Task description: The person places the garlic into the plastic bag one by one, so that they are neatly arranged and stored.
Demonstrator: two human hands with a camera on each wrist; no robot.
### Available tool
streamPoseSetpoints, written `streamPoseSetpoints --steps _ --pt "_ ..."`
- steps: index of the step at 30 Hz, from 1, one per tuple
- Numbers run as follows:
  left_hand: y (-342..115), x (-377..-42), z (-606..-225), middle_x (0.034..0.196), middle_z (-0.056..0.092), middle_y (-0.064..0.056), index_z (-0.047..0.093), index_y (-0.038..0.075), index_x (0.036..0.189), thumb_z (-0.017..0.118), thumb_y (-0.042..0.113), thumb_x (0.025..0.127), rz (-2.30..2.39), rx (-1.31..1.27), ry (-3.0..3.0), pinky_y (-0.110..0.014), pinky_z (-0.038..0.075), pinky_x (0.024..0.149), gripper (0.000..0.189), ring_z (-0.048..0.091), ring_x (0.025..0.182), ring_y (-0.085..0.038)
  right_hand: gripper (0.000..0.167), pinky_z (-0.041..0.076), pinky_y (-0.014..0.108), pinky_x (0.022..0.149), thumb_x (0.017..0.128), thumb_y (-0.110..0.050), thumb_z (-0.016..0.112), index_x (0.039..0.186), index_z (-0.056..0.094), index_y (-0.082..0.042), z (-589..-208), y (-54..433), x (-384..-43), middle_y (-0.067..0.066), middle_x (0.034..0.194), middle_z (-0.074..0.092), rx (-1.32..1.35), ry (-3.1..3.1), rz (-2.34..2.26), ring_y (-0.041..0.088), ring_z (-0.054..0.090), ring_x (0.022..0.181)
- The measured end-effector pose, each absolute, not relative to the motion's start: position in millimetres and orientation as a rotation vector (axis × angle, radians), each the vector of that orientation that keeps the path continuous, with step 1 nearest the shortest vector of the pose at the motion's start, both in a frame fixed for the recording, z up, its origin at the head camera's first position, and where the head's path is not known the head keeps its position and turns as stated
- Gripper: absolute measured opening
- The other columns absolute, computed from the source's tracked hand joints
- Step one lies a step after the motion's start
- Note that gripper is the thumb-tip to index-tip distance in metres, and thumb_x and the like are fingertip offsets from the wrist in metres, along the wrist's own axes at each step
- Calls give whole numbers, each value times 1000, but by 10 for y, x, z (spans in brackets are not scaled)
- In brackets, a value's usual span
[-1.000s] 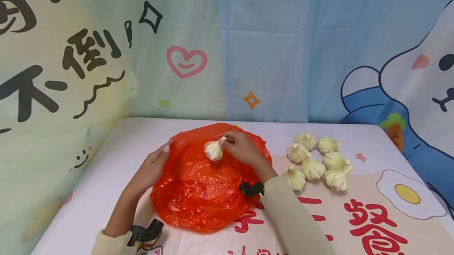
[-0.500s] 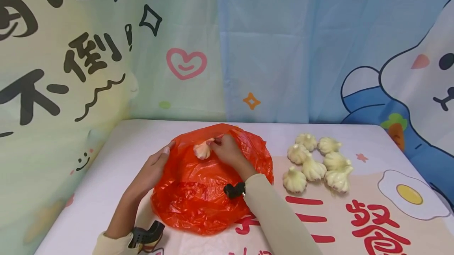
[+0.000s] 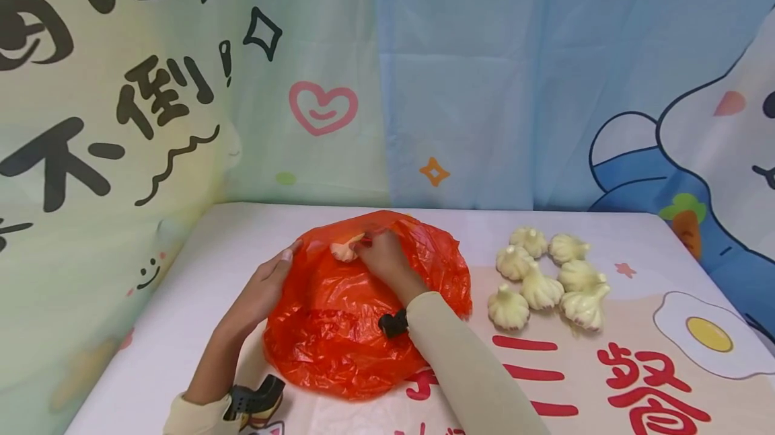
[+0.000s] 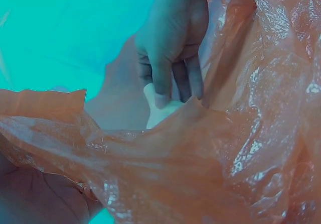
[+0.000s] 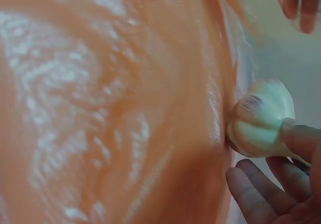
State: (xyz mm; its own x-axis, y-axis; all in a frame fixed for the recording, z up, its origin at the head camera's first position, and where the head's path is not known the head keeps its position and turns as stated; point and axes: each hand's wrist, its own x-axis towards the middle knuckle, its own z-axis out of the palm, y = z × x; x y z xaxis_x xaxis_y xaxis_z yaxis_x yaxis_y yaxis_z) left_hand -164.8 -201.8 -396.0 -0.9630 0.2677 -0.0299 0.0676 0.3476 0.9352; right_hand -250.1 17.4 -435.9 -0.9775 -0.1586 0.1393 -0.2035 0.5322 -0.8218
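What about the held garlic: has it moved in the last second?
Yes: head view shows the held garlic farther left of the printed orange star.

Head looks down; closer wrist views share bag [image 3: 345, 347].

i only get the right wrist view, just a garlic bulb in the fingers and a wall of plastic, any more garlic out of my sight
Observer: Yes, the head view shows seven more bulbs grouped on the table, to the right of the red bag as the camera sees it.
Operator: ok and which part of the bag is the left hand on, i barely get its fingertips
Observer: It holds the bag by its left edge, with the forearm coming up from the lower left of the head view.
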Motion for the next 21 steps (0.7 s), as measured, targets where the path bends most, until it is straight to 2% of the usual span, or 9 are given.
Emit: streamPoseSetpoints --steps 3,6,9,14,19,21 --pt "-2040 -1660 -3958 156 28 -14 26 6 154 28 43 107 1675 324 2431 -55 28 108 59 27 141 -37 29 51 38 94 90 -11 70 119 68 -5 -4346 117 -2499 10 115 67 282 -2741 1420 26 62 109" --pt "-2053 -1661 -3954 155 29 -14 26 7 154 28 43 107 1682 322 2425 -54 30 107 59 29 140 -37 25 51 38 93 91 -11 70 115 70 -6 -4343 63 -2499 11 114 68 251 -2747 1438 27 62 110" --pt "-2052 -1650 -3949 155 31 -14 27 9 154 29 43 106 1693 308 2414 -53 33 105 58 32 139 -37 19 52 37 92 91 -10 69 109 70 -4 -4378 36 -2500 11 108 68 281 -2734 1470 28 62 104" --pt "-2042 -1643 -3951 155 32 -13 28 10 154 29 42 107 1695 300 2412 -53 32 106 57 32 139 -36 12 52 37 90 93 -11 66 104 69 -5 -4449 40 -2483 8 98 67 441 -2743 1489 26 61 94" --pt "-2052 -1648 -3947 155 31 -13 27 9 154 28 40 107 1690 312 2428 -54 31 107 56 31 139 -36 21 52 36 91 94 -12 65 114 67 -4 -4464 25 -2467 8 103 66 552 -2777 1544 25 60 93" --pt "-2064 -1656 -3943 155 31 -13 27 8 154 28 41 107 1696 315 2430 -54 30 108 57 30 140 -36 33 49 37 95 95 -12 65 126 62 -2 -4469 30 -2472 10 115 65 536 -2795 1584 26 60 102"
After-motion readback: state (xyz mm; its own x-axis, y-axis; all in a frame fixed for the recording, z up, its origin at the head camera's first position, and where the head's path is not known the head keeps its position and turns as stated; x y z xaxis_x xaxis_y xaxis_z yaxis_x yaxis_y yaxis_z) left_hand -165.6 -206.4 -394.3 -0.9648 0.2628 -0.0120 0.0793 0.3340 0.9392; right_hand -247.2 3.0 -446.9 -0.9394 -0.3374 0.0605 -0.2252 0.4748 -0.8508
